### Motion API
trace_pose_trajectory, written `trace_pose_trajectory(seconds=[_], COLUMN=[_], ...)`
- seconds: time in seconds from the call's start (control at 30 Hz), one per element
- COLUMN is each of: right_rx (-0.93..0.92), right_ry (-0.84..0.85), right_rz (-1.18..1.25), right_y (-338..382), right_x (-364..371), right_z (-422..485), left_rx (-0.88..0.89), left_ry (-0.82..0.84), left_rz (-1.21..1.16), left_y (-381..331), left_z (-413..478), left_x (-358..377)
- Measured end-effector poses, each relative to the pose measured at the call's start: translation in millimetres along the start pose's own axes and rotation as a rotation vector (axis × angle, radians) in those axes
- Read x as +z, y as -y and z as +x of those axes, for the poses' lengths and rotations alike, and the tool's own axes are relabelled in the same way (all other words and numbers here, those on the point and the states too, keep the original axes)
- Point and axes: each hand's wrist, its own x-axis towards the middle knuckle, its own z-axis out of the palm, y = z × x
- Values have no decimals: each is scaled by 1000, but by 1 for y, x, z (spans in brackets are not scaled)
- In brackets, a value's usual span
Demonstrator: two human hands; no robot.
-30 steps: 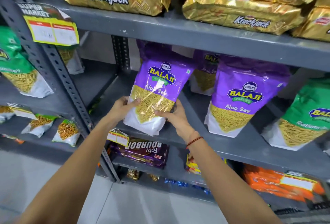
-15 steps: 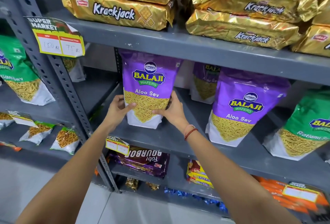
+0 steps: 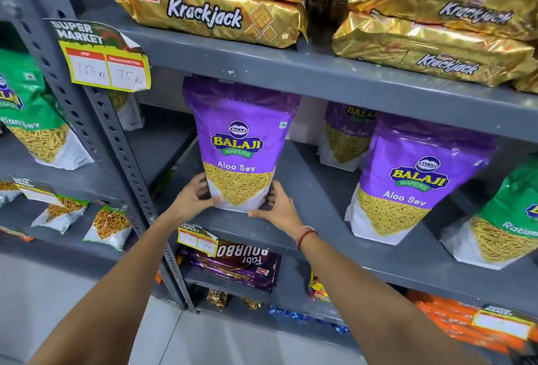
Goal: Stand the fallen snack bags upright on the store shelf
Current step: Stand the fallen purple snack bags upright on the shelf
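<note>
On the grey middle shelf (image 3: 314, 190), left portion, the purple Aloo Sev bag (image 3: 241, 146) stands upright. Left hand (image 3: 193, 197) and right hand (image 3: 279, 204) clasp its lower corners, fingers (image 3: 201, 182) wrapped against the bag's sides. A second purple bag (image 3: 413, 178) stands nearby to the right, apart from it.

Aloo Sev bag (image 3: 239, 143): glossy plastic film, smooth. Krackjack packs (image 3: 212, 12): crinkled shiny gold foil. Shelf (image 3: 320, 73): matt grey painted metal, perforated upright (image 3: 116, 137). Price tag (image 3: 102, 59): paper, curled edges
</note>
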Motion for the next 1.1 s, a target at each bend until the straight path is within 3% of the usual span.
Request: trace_pose_trajectory(seconds=[0.17,0.5,0.57,0.63,0.67,0.73,0.83,0.93,1.0,1.1], right_rx=[23,37,31,28,19,-20,-36,45,126,125], right_ry=[-101,-95,-90,-173,-252,-473,-801,-1043,-1052,-783], right_rz=[20,10,40,7,-34,-144,-238,-168,29,226], right_y=[-5,7,6,-1,-6,-21,-38,-52,-59,-67], right_x=[17,30,23,8,-4,-32,-81,-131,-163,-197], right_z=[3,1,-11,-31,-43,-73,-116,-135,-136,-130], left_rx=[-15,-48,-36,-30,-19,40,199,306,290,250], left_ry=[-45,23,-141,-451,-569,-632,-331,-34,124,306], left_rz=[167,132,152,113,33,-46,42,134,178,233], left_y=[7,4,0,-2,-3,-6,-19,-44,-58,-71], left_z=[3,3,-7,-25,-37,-55,-57,-38,-24,-8], left_x=[5,3,17,42,59,99,160,211,240,273])
